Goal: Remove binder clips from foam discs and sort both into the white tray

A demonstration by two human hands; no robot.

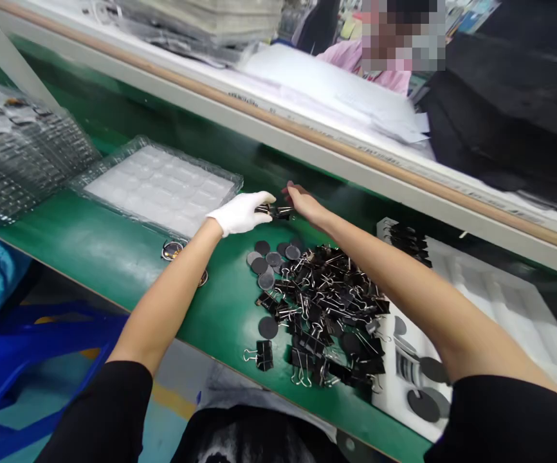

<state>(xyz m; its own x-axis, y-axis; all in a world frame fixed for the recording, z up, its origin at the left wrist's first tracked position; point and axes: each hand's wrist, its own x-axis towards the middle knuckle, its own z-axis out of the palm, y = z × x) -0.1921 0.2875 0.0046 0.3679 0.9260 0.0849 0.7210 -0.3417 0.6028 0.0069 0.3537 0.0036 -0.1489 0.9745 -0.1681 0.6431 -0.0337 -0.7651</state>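
Holds a black binder clip [282, 213] in a narrow grip of the gloved left hand [247, 212], above the table [225, 283] beyond the loose pile. Has the bare right hand [305, 202] at the clip's other end with fingers curled; cannot tell whether gripping it or only just beside it. Wears black sleeves [505, 418] on both arms and a white glove on the left hand only. Nearest on the table, shows a single clip [264, 355] lying near the front edge with silver handles to the left. Just right of that, heaped below the right forearm, has a pile of binder clips [317, 308], with dark round discs [265, 278] along its left and far sides. Beside the pile at right, has a white tray [500, 302] with more discs lying at its near end and a row of clips [408, 241] at its far corner. Past the left forearm, has a small round part [172, 249], then a clear plastic tray [157, 183] with round recesses, then stacked trays [22, 161] at far left. Farther back, beyond the shelf edge [278, 122], has white sheets [327, 80] and a person in pink [348, 56].
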